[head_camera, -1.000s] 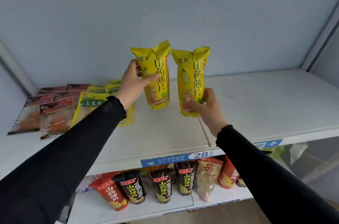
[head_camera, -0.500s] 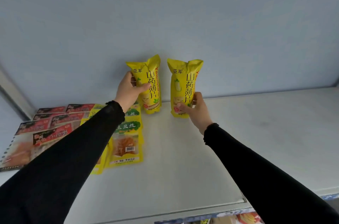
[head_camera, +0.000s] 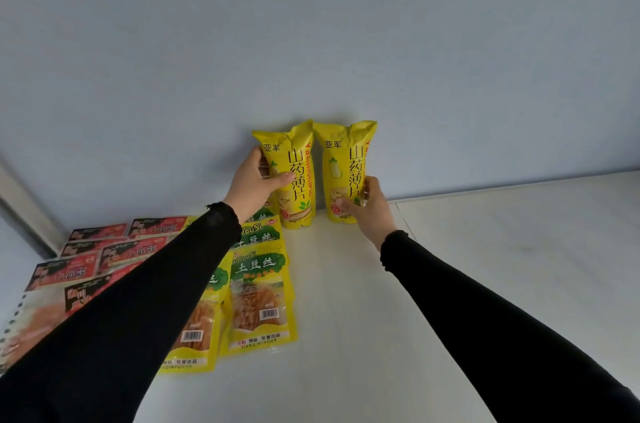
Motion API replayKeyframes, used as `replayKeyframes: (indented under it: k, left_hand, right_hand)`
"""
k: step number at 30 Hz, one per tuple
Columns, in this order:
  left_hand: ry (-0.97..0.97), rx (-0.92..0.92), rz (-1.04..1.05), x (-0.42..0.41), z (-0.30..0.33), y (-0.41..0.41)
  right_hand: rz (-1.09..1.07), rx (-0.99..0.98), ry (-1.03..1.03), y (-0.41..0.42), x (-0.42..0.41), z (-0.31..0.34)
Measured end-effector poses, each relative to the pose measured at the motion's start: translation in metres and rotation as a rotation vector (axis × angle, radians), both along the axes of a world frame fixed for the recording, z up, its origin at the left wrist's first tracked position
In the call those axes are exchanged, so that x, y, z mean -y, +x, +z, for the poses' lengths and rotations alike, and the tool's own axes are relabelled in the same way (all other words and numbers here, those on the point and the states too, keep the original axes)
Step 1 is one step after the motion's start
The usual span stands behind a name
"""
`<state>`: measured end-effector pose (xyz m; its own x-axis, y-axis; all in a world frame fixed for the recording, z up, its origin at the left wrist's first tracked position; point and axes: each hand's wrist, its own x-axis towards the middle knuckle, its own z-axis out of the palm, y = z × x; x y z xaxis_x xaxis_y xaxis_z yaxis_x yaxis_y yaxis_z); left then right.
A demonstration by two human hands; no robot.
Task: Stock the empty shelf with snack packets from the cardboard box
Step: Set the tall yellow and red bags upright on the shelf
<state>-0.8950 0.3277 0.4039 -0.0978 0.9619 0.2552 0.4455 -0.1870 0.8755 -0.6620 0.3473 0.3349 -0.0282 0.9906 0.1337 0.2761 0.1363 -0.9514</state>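
Fingers [head_camera: 258,159] of left hand [head_camera: 254,185] wrap left bag [head_camera: 294,176] | right hand [head_camera: 369,206] grips right bag [head_camera: 346,173] | both bags upright at shelf [head_camera: 450,284] back edge | flat packets [head_camera: 256,291] at left.

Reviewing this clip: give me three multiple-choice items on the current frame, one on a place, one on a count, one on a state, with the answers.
1. Where are the two tall yellow bags?
A. at the back of the shelf by the wall
B. at the shelf's front edge
C. on top of the red packets

2. How many tall yellow bags are being held?
A. one
B. two
C. four

3. How do the tall bags stand?
A. lying flat
B. upside down
C. upright

Answers:
1 A: the left bag and right bag sit against the wall on the shelf.
2 B: the left hand grips one, the right hand the other.
3 C: sealed tops point up.
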Motion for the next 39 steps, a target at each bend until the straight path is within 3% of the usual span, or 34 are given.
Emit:
replayKeyframes:
  k: [13, 17, 19, 23, 30, 39]
  left_hand:
    - [0.014, 0.012, -0.019, 0.008, -0.009, -0.007]
    - [0.222, -0.104, 0.216, 0.031, -0.006, -0.003]
    - [0.352, -0.226, 0.216, 0.047, -0.002, 0.006]
    - [0.439, -0.418, 0.006, 0.065, 0.002, 0.036]
    - [0.320, -0.608, -0.397, 0.075, -0.016, 0.141]
    - [0.333, -0.669, -0.828, 0.155, -0.040, 0.344]
  right_hand:
    - [-0.099, 0.077, -0.034, -0.001, 0.016, 0.003]
    - [-0.160, 0.187, 0.040, 0.016, 0.040, 0.004]
    - [-0.176, 0.292, 0.084, 0.028, 0.057, 0.002]
    - [-0.214, 0.479, 0.107, 0.057, 0.095, 0.001]
    - [-0.396, 0.696, 0.099, 0.133, 0.184, 0.006]
    - [-0.698, 0.789, -0.051, 0.281, 0.331, -0.004]
